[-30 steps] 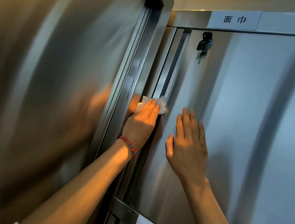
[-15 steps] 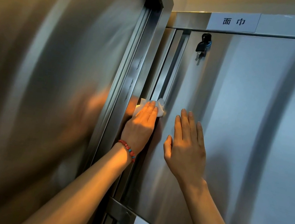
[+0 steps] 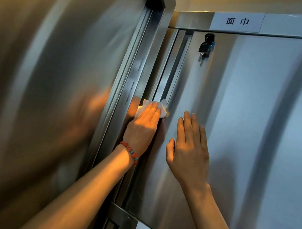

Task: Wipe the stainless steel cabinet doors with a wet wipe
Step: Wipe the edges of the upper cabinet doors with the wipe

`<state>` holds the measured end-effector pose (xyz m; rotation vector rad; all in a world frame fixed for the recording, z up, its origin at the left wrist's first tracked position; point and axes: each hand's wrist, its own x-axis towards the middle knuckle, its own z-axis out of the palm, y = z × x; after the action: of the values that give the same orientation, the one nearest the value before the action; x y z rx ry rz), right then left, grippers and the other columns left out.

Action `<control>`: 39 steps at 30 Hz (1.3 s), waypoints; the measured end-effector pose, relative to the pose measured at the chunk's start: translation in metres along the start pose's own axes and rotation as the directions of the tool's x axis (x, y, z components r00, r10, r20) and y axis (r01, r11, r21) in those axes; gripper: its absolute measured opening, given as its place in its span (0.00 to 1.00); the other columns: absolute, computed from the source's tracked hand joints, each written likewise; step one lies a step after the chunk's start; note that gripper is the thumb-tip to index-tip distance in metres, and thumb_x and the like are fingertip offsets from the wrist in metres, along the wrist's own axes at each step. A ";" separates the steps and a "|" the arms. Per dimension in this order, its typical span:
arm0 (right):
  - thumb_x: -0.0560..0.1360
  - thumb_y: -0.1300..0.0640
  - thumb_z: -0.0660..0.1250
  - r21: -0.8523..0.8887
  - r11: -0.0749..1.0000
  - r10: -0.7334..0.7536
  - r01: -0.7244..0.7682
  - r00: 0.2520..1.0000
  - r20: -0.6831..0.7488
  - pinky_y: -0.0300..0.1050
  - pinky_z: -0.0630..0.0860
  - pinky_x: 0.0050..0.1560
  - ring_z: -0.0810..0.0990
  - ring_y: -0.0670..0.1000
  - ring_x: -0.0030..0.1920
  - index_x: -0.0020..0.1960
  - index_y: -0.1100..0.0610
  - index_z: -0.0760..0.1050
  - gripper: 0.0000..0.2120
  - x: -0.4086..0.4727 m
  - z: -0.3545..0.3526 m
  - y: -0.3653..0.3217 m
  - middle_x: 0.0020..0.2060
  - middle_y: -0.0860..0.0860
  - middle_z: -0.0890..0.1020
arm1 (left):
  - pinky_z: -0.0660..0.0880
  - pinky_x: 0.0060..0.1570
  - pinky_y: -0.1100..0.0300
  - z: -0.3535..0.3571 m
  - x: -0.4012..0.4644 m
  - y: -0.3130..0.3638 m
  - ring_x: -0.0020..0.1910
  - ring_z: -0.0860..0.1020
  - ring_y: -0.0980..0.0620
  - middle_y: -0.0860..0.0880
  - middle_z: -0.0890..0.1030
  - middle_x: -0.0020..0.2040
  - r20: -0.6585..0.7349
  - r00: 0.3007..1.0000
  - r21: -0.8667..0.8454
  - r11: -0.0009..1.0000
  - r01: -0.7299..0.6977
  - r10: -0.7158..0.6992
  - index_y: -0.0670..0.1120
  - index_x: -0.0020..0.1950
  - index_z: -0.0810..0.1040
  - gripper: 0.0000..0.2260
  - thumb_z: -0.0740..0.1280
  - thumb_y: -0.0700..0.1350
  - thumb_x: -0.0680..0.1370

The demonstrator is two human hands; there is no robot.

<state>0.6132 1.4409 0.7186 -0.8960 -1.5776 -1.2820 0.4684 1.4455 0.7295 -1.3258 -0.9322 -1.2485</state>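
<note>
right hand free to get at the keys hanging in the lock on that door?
Probably yes. The right hand lies flat and holds nothing, on the cabinet door, and the keys hang above it on the same bare panel. The left hand and wet wipe work the door's edge, off that path.

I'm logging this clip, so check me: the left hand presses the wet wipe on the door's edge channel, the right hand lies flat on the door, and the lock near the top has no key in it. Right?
Not quite. The head view shows a black-headed key hanging in the lock. The rest holds: the left hand presses the wet wipe on the edge channel, and the right hand lies flat on the door.
</note>
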 end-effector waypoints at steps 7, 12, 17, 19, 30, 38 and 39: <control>0.73 0.56 0.61 0.034 0.999 0.005 -0.005 1.000 -0.019 0.55 0.61 0.71 0.65 0.59 0.71 0.68 0.65 0.70 0.25 0.000 0.001 0.000 0.69 0.61 0.69 | 0.79 0.43 0.44 0.003 0.026 -0.004 0.51 0.80 0.37 0.33 0.80 0.53 -0.006 0.999 -0.043 0.998 0.040 -0.040 0.29 0.54 0.78 0.22 0.73 0.23 0.61; 0.74 0.56 0.61 0.055 0.999 -0.003 0.005 1.000 -0.028 0.57 0.63 0.70 0.65 0.60 0.70 0.68 0.65 0.70 0.25 0.000 0.001 0.001 0.68 0.62 0.70 | 0.79 0.43 0.45 0.002 0.013 -0.001 0.50 0.81 0.38 0.34 0.80 0.52 -0.004 0.999 -0.070 0.996 0.049 -0.050 0.30 0.53 0.79 0.21 0.73 0.24 0.60; 0.72 0.56 0.67 0.057 0.998 0.002 -0.001 1.000 -0.024 0.56 0.61 0.70 0.65 0.60 0.70 0.68 0.65 0.70 0.26 0.000 0.002 0.001 0.68 0.61 0.70 | 0.78 0.43 0.44 0.001 0.031 -0.007 0.50 0.80 0.37 0.33 0.80 0.52 0.021 0.999 -0.067 0.997 0.031 -0.030 0.30 0.53 0.79 0.22 0.73 0.23 0.60; 0.72 0.56 0.67 0.060 0.998 0.005 -0.004 1.000 -0.026 0.56 0.61 0.70 0.65 0.60 0.70 0.68 0.65 0.70 0.26 -0.001 0.002 0.001 0.68 0.61 0.70 | 0.78 0.41 0.42 0.002 0.042 -0.009 0.50 0.80 0.35 0.32 0.80 0.52 0.025 0.999 -0.079 0.996 0.042 -0.040 0.29 0.53 0.78 0.22 0.73 0.22 0.60; 0.72 0.56 0.67 0.060 0.998 0.002 0.000 1.000 -0.022 0.55 0.59 0.71 0.64 0.59 0.71 0.68 0.65 0.70 0.27 -0.001 0.003 0.002 0.69 0.61 0.69 | 0.77 0.44 0.40 0.002 0.032 -0.008 0.52 0.79 0.35 0.32 0.79 0.54 0.033 0.999 -0.103 0.994 0.046 -0.043 0.29 0.55 0.78 0.22 0.72 0.22 0.62; 0.72 0.56 0.66 0.062 0.998 -0.003 0.005 1.000 -0.020 0.56 0.60 0.71 0.64 0.59 0.71 0.68 0.65 0.69 0.26 -0.001 0.004 0.003 0.69 0.61 0.69 | 0.75 0.51 0.38 0.003 0.029 -0.002 0.56 0.77 0.34 0.32 0.77 0.57 0.063 0.993 -0.145 0.983 0.112 -0.104 0.29 0.58 0.76 0.21 0.69 0.23 0.66; 0.72 0.56 0.66 0.061 0.998 -0.003 0.005 1.000 -0.021 0.56 0.60 0.71 0.64 0.59 0.71 0.68 0.65 0.69 0.26 -0.001 0.004 0.003 0.69 0.61 0.69 | 0.75 0.51 0.39 0.003 0.029 -0.002 0.56 0.77 0.34 0.32 0.77 0.57 0.056 0.993 -0.134 0.985 0.106 -0.100 0.29 0.58 0.76 0.21 0.70 0.23 0.65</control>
<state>0.6152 1.4452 0.7188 -0.8393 -1.5948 -1.2353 0.4713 1.4454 0.7581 -1.4366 -0.9746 -1.3853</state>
